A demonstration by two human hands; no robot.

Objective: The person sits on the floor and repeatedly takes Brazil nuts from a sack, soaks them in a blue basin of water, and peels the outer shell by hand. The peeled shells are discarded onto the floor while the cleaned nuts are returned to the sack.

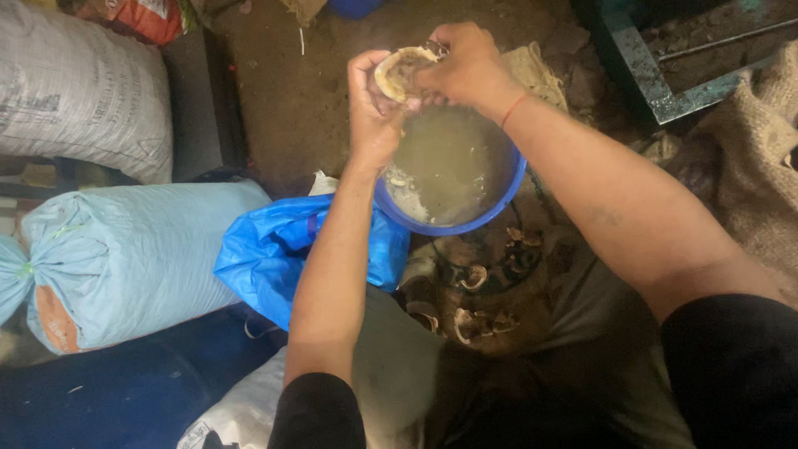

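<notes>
Both my hands hold a round, pale cup-shaped shell piece (401, 73) above a blue bowl (503, 198) of murky water. My left hand (371, 110) cups the piece from below and behind. My right hand (465, 65) grips its upper right edge with fingers curled over the rim. A thin red thread circles my right wrist. Pale scraps float at the near-left side of the water. Both arms reach forward from black sleeves.
A crumpled blue plastic bag (274, 254) lies left of the bowl. Broken shell bits (474, 320) sit on the ground below it. Tied light-blue and white sacks (125, 258) fill the left. Burlap (761, 166) and a dark metal frame (657, 75) stand at right.
</notes>
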